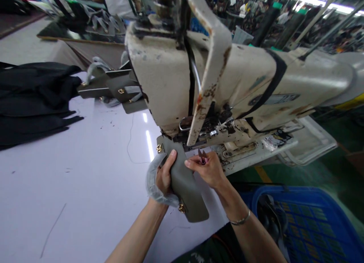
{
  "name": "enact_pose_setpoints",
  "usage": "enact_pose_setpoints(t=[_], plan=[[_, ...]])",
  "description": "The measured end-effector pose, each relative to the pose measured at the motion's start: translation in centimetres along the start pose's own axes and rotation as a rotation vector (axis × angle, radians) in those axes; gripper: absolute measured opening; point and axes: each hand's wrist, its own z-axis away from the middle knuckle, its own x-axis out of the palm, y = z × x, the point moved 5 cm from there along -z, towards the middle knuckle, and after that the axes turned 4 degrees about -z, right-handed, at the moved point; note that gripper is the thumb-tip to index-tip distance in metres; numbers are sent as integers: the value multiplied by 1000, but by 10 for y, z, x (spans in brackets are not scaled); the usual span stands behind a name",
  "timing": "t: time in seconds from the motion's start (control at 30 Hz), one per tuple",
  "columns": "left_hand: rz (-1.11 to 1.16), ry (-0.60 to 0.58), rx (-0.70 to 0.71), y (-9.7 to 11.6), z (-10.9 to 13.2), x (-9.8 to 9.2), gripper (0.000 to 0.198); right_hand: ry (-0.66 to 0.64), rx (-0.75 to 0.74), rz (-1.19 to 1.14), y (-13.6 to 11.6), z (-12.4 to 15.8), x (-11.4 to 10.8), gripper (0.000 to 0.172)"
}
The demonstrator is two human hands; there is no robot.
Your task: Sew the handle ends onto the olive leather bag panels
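Observation:
My left hand (165, 176) grips a grey-green bag panel (187, 191), its thumb lying on the face. A wrapped carrying handle (152, 179) arches from the panel around that hand, joined by gold-coloured fittings at both ends. The panel's far end reaches under the head of an industrial sewing machine (167, 77). My right hand (209, 169) is at the panel's right edge, thumb and forefinger close to it. In its curled fingers sits a small pair of thread snips (203, 157), dark blades pointing up and pink at the grip.
Black fabric pieces (34, 100) are heaped at the left of the white table (93, 202). More grey-green panels with handles (113, 86) lie behind the machine head. A blue basket (315, 194) holding dark pieces stands at lower right. A person (118, 3) is at the back.

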Motion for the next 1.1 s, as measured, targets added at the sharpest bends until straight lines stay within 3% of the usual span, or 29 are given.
enact_pose_setpoints(t=[0.27,0.7,0.8,0.97,1.1], plan=[[149,-63,-50,14,1,17,42,48,42,-134,15,-20,1,22],[93,-43,134,25,-30,17,28,265,81,9,-4,-34,5,32],[69,-41,75,23,-26,11,30,287,90,7,-1,-34,6,31],[139,-124,-172,9,-10,11,49,247,36,-54,5,-35,7,26],[214,-102,-159,12,-8,16,46,252,55,-88,9,-36,7,19]])
